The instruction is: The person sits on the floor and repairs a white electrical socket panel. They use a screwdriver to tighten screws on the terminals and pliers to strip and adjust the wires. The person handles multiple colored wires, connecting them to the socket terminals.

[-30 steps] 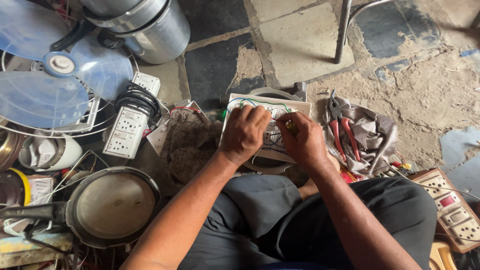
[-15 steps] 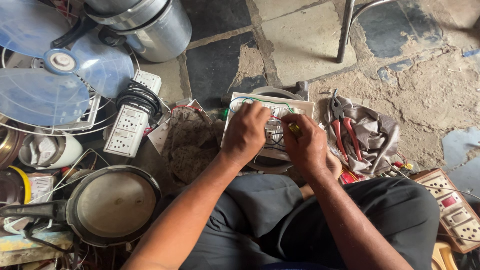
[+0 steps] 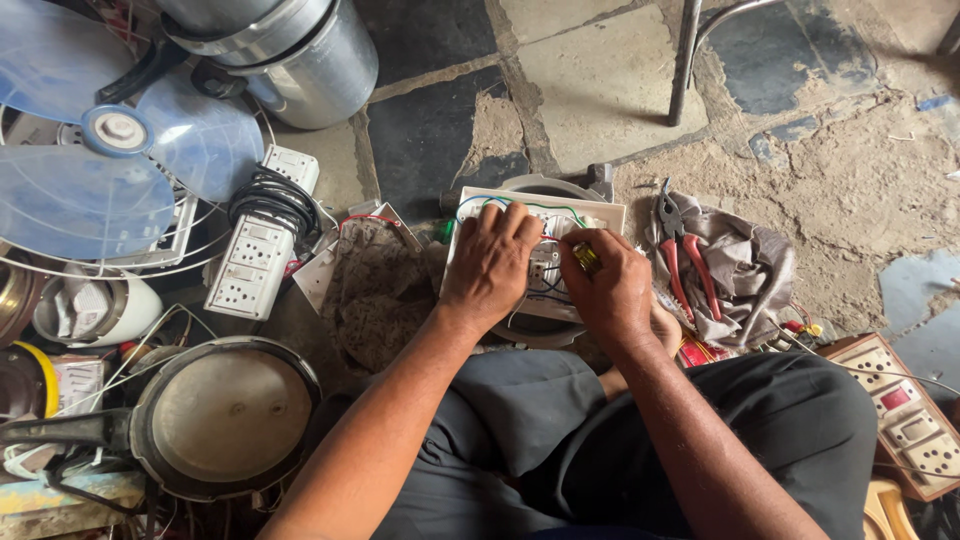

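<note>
A white switch board (image 3: 540,215) lies open on the floor in front of me, with red, green and blue wires showing inside. My left hand (image 3: 490,265) presses down on its left part, fingers spread over the wiring. My right hand (image 3: 610,290) is closed around a small screwdriver with a yellow handle (image 3: 586,257), its tip down among the wires at the board's middle. My legs in dark trousers are folded below.
Red-handled pliers (image 3: 682,250) lie on a grey cloth (image 3: 740,265) to the right. A white extension board with a coiled black cable (image 3: 262,235), a blue fan (image 3: 110,150), a steel pot (image 3: 290,55), a round lid (image 3: 225,415) and another socket board (image 3: 900,410) surround me.
My right hand has shifted slightly left and down onto the board with the screwdriver. My left hand has stayed on the board.
</note>
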